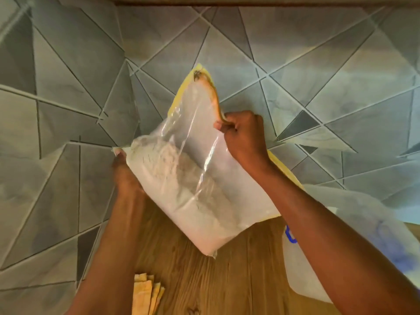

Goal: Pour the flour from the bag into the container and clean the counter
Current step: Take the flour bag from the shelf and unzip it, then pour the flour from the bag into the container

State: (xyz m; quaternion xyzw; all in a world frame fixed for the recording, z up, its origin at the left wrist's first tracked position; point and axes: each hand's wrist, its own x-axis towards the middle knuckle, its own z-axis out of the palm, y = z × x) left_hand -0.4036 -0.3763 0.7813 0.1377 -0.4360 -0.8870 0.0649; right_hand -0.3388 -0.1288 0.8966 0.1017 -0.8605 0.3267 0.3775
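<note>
A clear plastic bag (195, 169) with a yellow top edge hangs in the air above the wooden counter (227, 280), tilted, with white flour settled in its lower half. My left hand (126, 176) grips the bag's left side near the flour. My right hand (244, 135) pinches the yellow top edge on the right. A translucent white container (302, 269) with a blue mark stands at the right, mostly hidden behind my right forearm.
A folded yellow cloth (147, 292) lies on the counter near the bottom edge, beside my left forearm. A grey tiled wall (79, 98) with triangular patterns rises behind the counter. A wooden shelf edge (250, 2) runs along the top.
</note>
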